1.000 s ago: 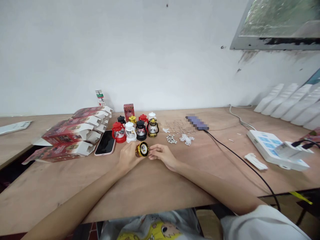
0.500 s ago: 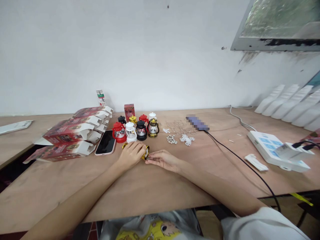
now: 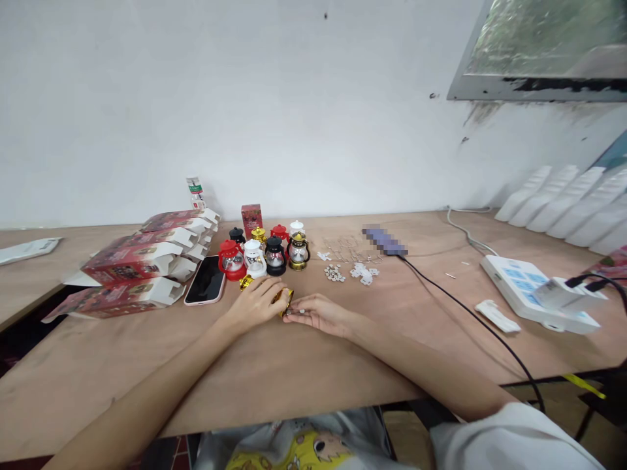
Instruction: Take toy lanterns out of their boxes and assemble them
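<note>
The worktop (image 3: 294, 385) is bare just under the hands, but the standing lanterns (image 3: 275, 256) are close ahead of the L hand (image 3: 260, 300); a fwd swing of that wrist could tip one. The L fingers are wrapped round the gold lantern (image 3: 246, 281), held tilted on its side, low, betw. the lanterns and the person. Looks slick, so a loose grip might let it roll. R hand (image 3: 321, 316) is at its base end; a careless sweep fwd could scatter the small discs (image 3: 335, 273).

Hard to see: lantern's mid is hidden under L hand, base face turned away. There's a tiny pale bit (image 3: 302, 311) by the R fingers; can't tell if they're pinching it. If so, easily dropped.
</note>
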Demonstrator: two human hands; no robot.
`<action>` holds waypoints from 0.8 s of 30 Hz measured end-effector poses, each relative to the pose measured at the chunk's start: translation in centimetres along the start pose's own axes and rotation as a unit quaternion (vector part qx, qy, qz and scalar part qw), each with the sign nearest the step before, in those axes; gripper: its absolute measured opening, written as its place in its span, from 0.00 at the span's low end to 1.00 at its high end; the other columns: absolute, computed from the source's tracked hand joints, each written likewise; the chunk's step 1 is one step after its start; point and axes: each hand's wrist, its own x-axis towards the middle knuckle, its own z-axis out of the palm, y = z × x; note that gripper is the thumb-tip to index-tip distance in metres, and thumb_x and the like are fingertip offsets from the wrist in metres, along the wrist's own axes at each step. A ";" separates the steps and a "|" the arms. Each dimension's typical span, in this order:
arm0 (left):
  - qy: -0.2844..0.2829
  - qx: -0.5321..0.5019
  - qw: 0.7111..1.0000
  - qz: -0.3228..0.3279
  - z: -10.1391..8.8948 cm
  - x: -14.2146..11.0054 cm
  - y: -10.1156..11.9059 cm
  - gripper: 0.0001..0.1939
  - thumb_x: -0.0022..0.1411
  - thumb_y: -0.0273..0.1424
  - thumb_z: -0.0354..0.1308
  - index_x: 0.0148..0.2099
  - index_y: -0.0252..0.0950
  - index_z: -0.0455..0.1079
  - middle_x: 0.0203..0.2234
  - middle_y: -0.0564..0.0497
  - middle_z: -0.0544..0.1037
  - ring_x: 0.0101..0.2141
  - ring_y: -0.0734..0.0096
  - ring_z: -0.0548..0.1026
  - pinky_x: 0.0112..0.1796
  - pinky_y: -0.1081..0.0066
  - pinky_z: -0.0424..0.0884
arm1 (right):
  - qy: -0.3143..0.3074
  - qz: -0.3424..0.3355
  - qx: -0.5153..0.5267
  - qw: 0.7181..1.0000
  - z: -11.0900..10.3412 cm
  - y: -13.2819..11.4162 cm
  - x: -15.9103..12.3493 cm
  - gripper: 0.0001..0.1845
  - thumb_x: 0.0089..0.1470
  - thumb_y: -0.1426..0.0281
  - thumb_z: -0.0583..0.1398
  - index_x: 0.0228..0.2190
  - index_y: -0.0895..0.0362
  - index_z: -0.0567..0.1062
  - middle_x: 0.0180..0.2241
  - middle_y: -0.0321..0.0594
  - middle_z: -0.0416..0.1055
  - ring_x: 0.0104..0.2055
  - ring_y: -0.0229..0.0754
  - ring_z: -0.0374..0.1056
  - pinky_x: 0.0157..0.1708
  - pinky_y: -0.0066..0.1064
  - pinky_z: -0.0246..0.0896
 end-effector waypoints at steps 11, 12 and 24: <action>-0.041 0.033 0.998 -0.022 -0.1 -0.3 0.0 0.07 0.62 0.22 0.48 0.40 0.34 0.66 0.33 0.48 0.77 0.37 0.70 0.75 0.38 0.71 0.70 | 0.003 0.005 -0.020 1.000 0.0 0.0 0.3 0.02 0.42 0.80 0.65 0.22 0.66 0.75 0.24 0.40 0.72 0.28 0.32 0.70 0.39 0.24 0.69; -0.037 0.034 0.999 -0.022 -0.2 -0.2 0.0 0.07 0.62 0.22 0.49 0.41 0.35 0.66 0.33 0.48 0.78 0.38 0.70 0.75 0.39 0.71 0.70 | 0.006 0.009 -0.025 1.000 -0.1 0.0 0.3 0.02 0.42 0.80 0.65 0.22 0.65 0.76 0.24 0.40 0.73 0.27 0.32 0.70 0.38 0.23 0.69; -0.039 0.039 0.998 -0.023 -0.5 -0.3 0.2 0.11 0.61 0.21 0.49 0.45 0.34 0.67 0.36 0.49 0.78 0.41 0.66 0.75 0.42 0.68 0.69 | 0.007 0.033 -0.351 0.936 -3.2 -5.9 1.6 0.04 0.44 0.79 0.61 0.23 0.62 0.76 0.22 0.36 0.73 0.25 0.29 0.68 0.33 0.19 0.67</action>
